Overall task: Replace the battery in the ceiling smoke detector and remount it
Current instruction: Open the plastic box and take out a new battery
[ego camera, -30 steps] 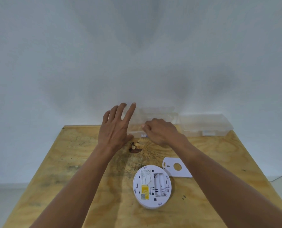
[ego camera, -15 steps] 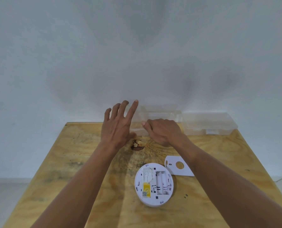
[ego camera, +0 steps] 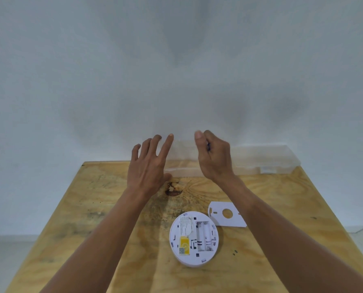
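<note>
The white round smoke detector (ego camera: 194,237) lies back-up on the wooden table (ego camera: 87,208), its battery compartment uncovered. A flat white cover plate (ego camera: 218,218) with a round hole lies just right of it. My left hand (ego camera: 149,166) hovers over the table's far part with its fingers straight and spread, holding nothing. To its right, my right hand (ego camera: 214,157) is raised with curled fingers. A small dark thing (ego camera: 207,146), seemingly a battery, shows between its thumb and fingers; most of it is hidden.
Clear plastic boxes (ego camera: 261,159) stand along the table's far edge against the white wall. A dark knot hole (ego camera: 173,188) marks the wood below my left hand. The floor shows past both side edges of the table.
My right hand has lifted from the clear box at the table's far edge, fingers still curled. My left hand has risen slightly. The detector and plate have not moved.
</note>
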